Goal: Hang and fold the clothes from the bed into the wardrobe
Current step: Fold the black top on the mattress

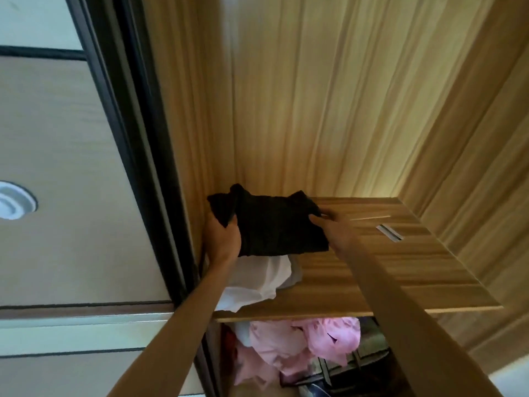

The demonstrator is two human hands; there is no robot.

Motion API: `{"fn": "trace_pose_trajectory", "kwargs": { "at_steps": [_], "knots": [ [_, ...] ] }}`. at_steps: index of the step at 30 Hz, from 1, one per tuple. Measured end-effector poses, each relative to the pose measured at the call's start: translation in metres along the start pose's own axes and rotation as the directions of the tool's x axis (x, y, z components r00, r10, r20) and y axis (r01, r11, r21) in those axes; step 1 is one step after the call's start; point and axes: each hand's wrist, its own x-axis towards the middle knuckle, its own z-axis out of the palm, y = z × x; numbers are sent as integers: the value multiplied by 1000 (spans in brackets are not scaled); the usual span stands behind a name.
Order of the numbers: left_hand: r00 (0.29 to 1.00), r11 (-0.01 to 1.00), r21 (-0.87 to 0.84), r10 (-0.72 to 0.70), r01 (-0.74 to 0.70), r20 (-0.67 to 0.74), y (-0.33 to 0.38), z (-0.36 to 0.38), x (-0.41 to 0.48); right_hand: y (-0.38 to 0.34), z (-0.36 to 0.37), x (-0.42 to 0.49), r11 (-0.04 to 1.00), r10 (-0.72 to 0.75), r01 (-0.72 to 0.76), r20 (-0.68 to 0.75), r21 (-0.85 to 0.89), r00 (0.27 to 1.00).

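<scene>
A: Where's the black garment (274, 227)?
B: Between the two hands, folded into a rough square, over the wooden shelf (386, 267) of the wardrobe. The left hand (221, 239) grips its left edge, fingers curled round the cloth with the thumb on top. The right hand (329, 222) pinches the right edge, thumb laid over the fabric and the other fingers hidden behind it.
A: Is it lying on the shelf?
B: Can't tell. Its near edge overlaps a crumpled white garment (257, 282) that lies on the shelf just below the left hand, beside the left wrist; whether the two touch is unclear.
A: Anything else near the hands?
B: To the right of the right hand, a small silvery strip (389, 232) and a thin pale stick (370, 217) lie on the shelf board. Under the shelf, below both forearms, pink clothes (300, 348) are bunched together. Left of the left hand runs the dark door frame (134, 138)
</scene>
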Motion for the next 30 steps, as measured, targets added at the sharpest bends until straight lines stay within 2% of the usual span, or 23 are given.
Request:
{"fn": "trace_pose_trajectory", "kwargs": {
  "at_steps": [3, 5, 7, 9, 12, 13, 15, 16, 17, 18, 20, 22, 23, 26, 30],
  "knots": [
    [992, 989, 122, -69, 82, -109, -19, -1, 24, -1, 26, 43, 989, -54, 62, 64, -137, 997],
    [986, 951, 271, -127, 151, -106, -38, -5, 36, 16, 44, 60, 972, -28, 52, 108, -228, 994],
    [984, 827, 535, -150, 176, -92, -55, -7, 31, 47, 59, 66, 935, 10, 42, 143, -353, 990],
    [993, 673, 729, -82, 122, -90, -67, -2, 15, 73, 65, 67, 865, -9, 80, 144, -495, 989],
    [995, 618, 782, 5, 74, -98, -76, 1, 7, 88, 62, 67, 744, -221, 276, 166, -608, 961],
    [994, 630, 772, 7, 79, -108, -77, 0, 9, 88, 61, 67, 676, -345, 385, 192, -628, 919],
    [991, 659, 752, 85, 19, -100, -81, -1, 8, 89, 64, 65, 515, -581, 606, 274, -606, 767],
    [983, 657, 753, 157, -33, -94, -83, 1, 2, 93, 67, 61, 429, -643, 685, 333, -589, 690],
    [966, 634, 769, 241, -86, -91, -85, 2, -5, 100, 72, 58, 363, -658, 728, 394, -581, 642],
    [947, 591, 797, 309, -122, -84, -86, 4, -13, 106, 76, 55, 323, -637, 741, 444, -589, 631],
    [933, 472, 860, 359, -193, 13, -90, 3, -26, 118, 80, 55, 304, -557, 712, 489, -633, 672],
    [918, 312, 903, 354, -296, 178, -97, -4, -29, 120, 79, 58, 304, -514, 692, 499, -654, 698],
    [918, 276, 906, 326, -322, 227, -102, -9, -27, 118, 79, 59, 295, -501, 692, 510, -659, 699],
    [954, 329, 901, 197, -282, 227, -108, -13, -17, 113, 78, 59, 258, -403, 672, 555, -694, 728],
    [963, 343, 901, 127, -267, 237, -99, -9, -14, 104, 75, 44, 270, -274, 606, 544, -748, 793]
  ]
}}
